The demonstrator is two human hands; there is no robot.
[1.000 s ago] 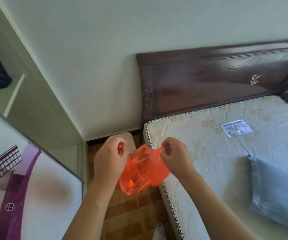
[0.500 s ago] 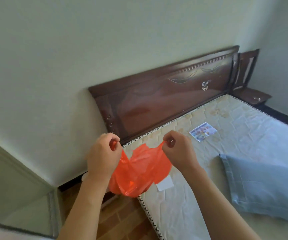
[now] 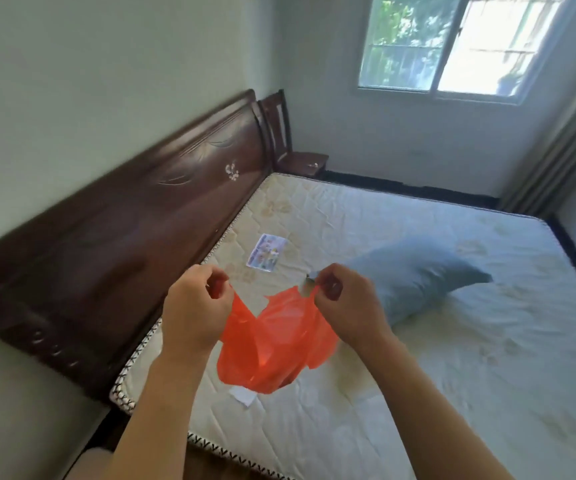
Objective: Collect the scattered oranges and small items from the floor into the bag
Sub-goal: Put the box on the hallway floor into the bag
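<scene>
I hold the orange plastic bag point(image 3: 272, 344) up in front of me with both hands, above the near corner of the bare mattress point(image 3: 453, 341). My left hand point(image 3: 195, 308) pinches one handle of the bag between curled fingers and thumb, and my right hand point(image 3: 347, 304) pinches the other handle the same way, so the thin film is stretched between them and its mouth gapes a little. The body of the bag sags below my hands, crumpled and translucent, and I cannot tell what, if anything, lies inside it. Just under the bag's lowest fold a small white slip of paper point(image 3: 244, 397) lies flat on the mattress. Farther up the mattress, near the dark wooden headboard point(image 3: 134, 216), lies a printed card point(image 3: 266, 251) with coloured pictures. A blue-grey pillow point(image 3: 414, 271) rests on the mattress behind my right hand, partly hidden by it. Beyond the headboard's far end stands a dark wooden chair point(image 3: 290, 147) against the wall, with something small and pale on its seat that I cannot make out. A window point(image 3: 453, 46) with a barred grille and green leaves outside sits high in the far wall, and a striped curtain point(image 3: 563, 143) hangs at its right side
</scene>
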